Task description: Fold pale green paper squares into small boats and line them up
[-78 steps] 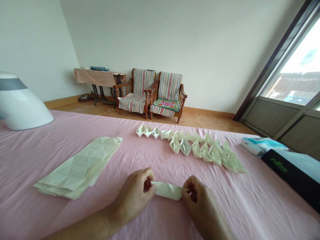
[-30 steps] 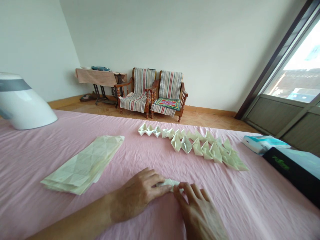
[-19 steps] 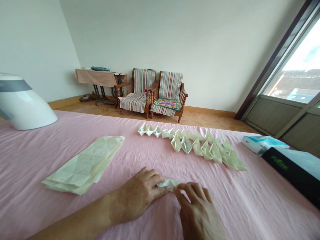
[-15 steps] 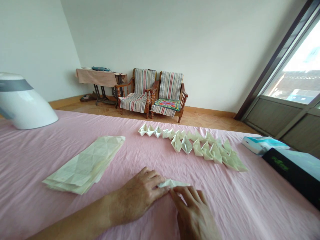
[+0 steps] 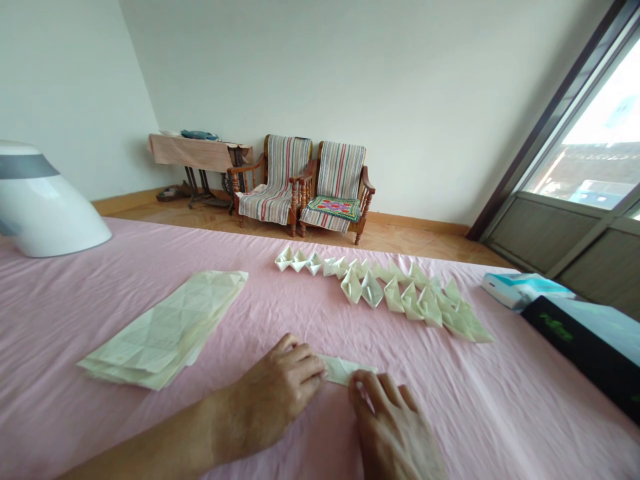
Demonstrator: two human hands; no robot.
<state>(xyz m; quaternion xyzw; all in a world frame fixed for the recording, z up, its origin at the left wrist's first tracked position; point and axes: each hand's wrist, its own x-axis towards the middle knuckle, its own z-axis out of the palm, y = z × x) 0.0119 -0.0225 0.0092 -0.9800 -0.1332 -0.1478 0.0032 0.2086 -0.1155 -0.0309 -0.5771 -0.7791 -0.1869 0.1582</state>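
A pale folded strip of paper (image 5: 339,370) lies on the pink cloth between my hands, its two ends partly covered by fingers. My left hand (image 5: 280,390) is closed on the strip's left end, with the fingers curled and the thumb low. At the opposite end, my right hand (image 5: 393,420) pinches the near corner, fingertips bent down against the paper. Beyond my hands stand rows of small folded paper boats (image 5: 411,301), some nested close together. To the left lies a stack of creased paper sheets (image 5: 167,327).
The pink tablecloth (image 5: 280,320) is wrinkled. A white, grey-banded appliance (image 5: 55,213) stands at the far left. On the right are a black box (image 5: 570,343) and a blue-and-white packet (image 5: 525,288). Two wooden armchairs (image 5: 333,175) stand beyond the table.
The paper between my hands has gone from a pointed, peaked shape to a flatter strip. My right fingers have shifted slightly right, towards its end.
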